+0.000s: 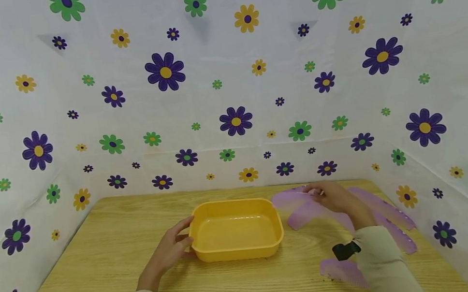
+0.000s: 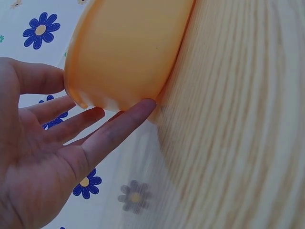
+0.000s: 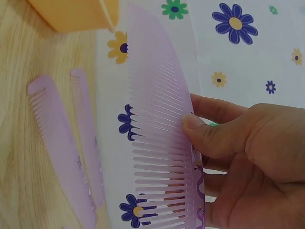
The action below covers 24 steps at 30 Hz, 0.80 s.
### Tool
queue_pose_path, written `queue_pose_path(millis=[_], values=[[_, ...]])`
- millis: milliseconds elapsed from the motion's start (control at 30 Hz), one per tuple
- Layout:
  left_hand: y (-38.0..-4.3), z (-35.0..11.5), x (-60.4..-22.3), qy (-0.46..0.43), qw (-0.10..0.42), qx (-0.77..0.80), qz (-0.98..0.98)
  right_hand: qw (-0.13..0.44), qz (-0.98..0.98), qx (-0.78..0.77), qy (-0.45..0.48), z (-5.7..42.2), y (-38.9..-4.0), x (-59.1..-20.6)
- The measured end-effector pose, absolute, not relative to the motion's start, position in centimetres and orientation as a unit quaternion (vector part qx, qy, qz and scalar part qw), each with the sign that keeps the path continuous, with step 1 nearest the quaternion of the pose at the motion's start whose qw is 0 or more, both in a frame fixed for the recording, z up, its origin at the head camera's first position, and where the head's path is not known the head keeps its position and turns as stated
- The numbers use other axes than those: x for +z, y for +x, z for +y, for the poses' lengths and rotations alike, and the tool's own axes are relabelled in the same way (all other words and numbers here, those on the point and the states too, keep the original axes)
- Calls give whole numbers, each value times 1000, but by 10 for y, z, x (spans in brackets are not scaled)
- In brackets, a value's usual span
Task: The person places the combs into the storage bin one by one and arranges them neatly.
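A yellow rectangular plastic basin (image 1: pixel 238 252) stands upright on the wooden table. My left hand (image 1: pixel 169 248) is at its left end, fingers spread. In the left wrist view, the fingertips (image 2: pixel 147 105) touch the basin's outer wall (image 2: pixel 126 52), one of them near the rim. To the right of the basin, my right hand (image 1: pixel 331 197) holds a translucent purple comb (image 3: pixel 164 95) by its patterned back. The thumb lies on the near face, with fingers behind. The held comb is tilted up, its teeth facing away from the palm.
More purple combs lie on the wooden tabletop (image 1: pixel 79 282): one comb (image 1: pixel 301 216) beside the basin, two at the right, including the outer comb (image 1: pixel 384 208), and a front comb (image 1: pixel 341 271) partly under the right sleeve. A flower-printed white curtain (image 1: pixel 211 105) encloses the table's back and sides.
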<state>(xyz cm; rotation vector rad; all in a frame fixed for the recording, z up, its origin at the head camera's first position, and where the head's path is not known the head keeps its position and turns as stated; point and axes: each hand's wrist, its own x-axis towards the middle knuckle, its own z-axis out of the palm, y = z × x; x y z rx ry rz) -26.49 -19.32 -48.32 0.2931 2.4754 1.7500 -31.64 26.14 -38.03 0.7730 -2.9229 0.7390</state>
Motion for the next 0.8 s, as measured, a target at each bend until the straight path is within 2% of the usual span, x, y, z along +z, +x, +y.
queue_pose_path(millis=[800], values=[[-264, -192, -482, 92, 52, 568, 816, -35, -944, 220, 243, 201, -326, -376]])
